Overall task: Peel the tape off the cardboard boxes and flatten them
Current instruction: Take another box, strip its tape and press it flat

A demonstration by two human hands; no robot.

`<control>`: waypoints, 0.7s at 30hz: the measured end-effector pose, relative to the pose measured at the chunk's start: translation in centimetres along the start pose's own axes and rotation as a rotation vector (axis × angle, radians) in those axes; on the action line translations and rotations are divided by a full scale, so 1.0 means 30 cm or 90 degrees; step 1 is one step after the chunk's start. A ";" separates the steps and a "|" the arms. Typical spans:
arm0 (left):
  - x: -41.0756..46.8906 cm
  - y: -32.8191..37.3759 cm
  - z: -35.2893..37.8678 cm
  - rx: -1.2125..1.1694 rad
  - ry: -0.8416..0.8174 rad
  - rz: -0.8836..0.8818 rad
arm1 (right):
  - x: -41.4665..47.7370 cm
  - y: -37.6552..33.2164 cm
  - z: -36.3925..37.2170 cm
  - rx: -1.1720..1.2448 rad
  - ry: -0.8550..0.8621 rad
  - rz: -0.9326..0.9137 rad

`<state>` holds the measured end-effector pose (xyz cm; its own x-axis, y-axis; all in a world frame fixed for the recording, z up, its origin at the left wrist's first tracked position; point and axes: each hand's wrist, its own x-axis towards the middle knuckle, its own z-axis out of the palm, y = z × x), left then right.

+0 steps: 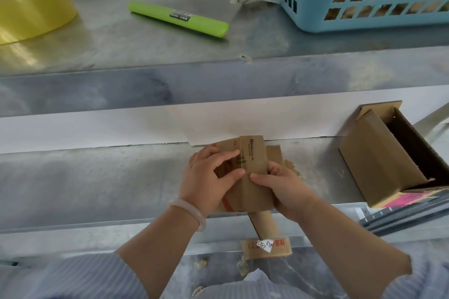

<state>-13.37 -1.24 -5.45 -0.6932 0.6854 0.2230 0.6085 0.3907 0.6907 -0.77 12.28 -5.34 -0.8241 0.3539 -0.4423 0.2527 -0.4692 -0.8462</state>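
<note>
Head view: left hand pressing flat on cardboard box, right hand gripping its edge

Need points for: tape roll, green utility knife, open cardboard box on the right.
tape roll (31, 7), head view, outer wound face.
green utility knife (155, 13), head view, bare handle left of its label.
open cardboard box (379, 153), head view, outer side panel.
</note>
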 end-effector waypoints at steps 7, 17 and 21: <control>-0.009 -0.008 0.010 -0.001 0.036 0.021 | -0.014 0.004 -0.008 -0.009 -0.006 0.016; -0.022 -0.116 -0.037 0.085 -0.118 0.056 | -0.026 0.007 -0.022 -0.016 0.057 0.073; -0.032 -0.110 -0.016 0.081 -0.134 0.031 | -0.008 -0.002 -0.046 -0.054 0.115 0.064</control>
<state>-14.90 -3.49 -7.61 -0.5740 0.8132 0.0963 0.6920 0.4188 0.5879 0.13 13.35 -5.58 -0.6906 0.4520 -0.5647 0.3768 -0.4416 -0.8143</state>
